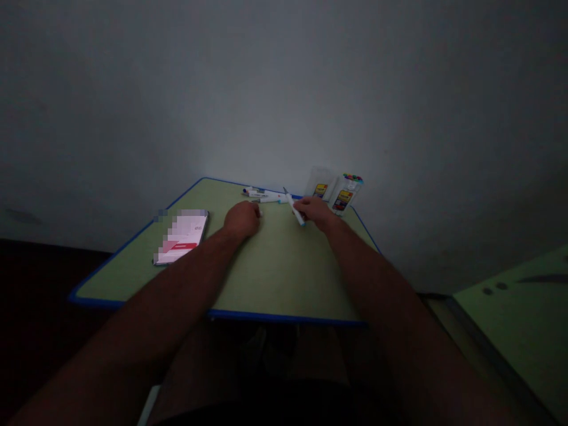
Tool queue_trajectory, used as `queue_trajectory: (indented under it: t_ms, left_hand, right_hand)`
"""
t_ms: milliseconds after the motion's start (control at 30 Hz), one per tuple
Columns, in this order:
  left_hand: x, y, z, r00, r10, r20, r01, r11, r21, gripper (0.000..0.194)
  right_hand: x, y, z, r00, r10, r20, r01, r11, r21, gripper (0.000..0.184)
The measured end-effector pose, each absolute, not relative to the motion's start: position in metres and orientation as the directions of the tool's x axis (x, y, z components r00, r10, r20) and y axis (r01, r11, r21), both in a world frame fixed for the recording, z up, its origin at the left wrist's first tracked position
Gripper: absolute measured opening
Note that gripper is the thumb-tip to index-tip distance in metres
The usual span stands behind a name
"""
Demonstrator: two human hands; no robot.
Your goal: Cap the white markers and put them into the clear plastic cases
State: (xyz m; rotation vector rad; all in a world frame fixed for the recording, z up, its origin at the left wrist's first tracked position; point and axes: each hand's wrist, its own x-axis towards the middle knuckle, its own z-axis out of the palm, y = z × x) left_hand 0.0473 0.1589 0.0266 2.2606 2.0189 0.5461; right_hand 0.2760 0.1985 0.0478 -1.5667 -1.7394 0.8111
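My right hand (pixel 316 212) grips a white marker (pixel 291 205) above the far part of the table. The marker is tilted, with a dark narrow tip pointing up and away and a light-blue end towards me. My left hand (pixel 242 219) is closed and rests near the tabletop to the left. A small pale bit shows at its fingertips, too little to name. Just beyond both hands lie several loose white markers (pixel 261 193), partly overlapping.
Against the wall stand a clear, labelled case (pixel 320 182) and a second case (pixel 347 194) filled with colourful-ended markers. A lit phone (pixel 185 238) lies at the left of the light-green table (pixel 279 272), which has a blue edge. A greenish panel (pixel 528 313) is at right.
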Motion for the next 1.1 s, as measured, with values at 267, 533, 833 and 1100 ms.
queue_trajectory:
  t_ms: [267, 533, 833, 1100]
  left_hand:
    - [0.047, 0.159, 0.026, 0.068, 0.975, 0.214, 0.963, -0.121, 0.242, 0.036]
    - [0.04, 0.163, 0.017, 0.191, 0.939, 0.284, 0.966, -0.232, 0.117, 0.041]
    - [0.063, 0.149, 0.016, 0.306, 0.866, 0.396, 0.934, -0.353, 0.05, 0.039]
    - [0.084, 0.158, 0.016, 0.37, 0.867, 0.335, 0.918, -0.397, 0.014, 0.036]
  right_hand:
    - [0.296, 0.163, 0.043, -0.01, 0.998, -0.064, 0.25, -0.06, -0.966, 0.009]
    - [0.309, 0.157, 0.034, 0.048, 0.999, -0.022, 0.395, -0.039, -0.918, 0.016]
    - [0.307, 0.156, 0.036, -0.005, 0.999, -0.043, 0.247, -0.041, -0.968, 0.016]
    - [0.304, 0.159, 0.032, 0.018, 0.999, -0.032, 0.253, -0.036, -0.967, 0.015]
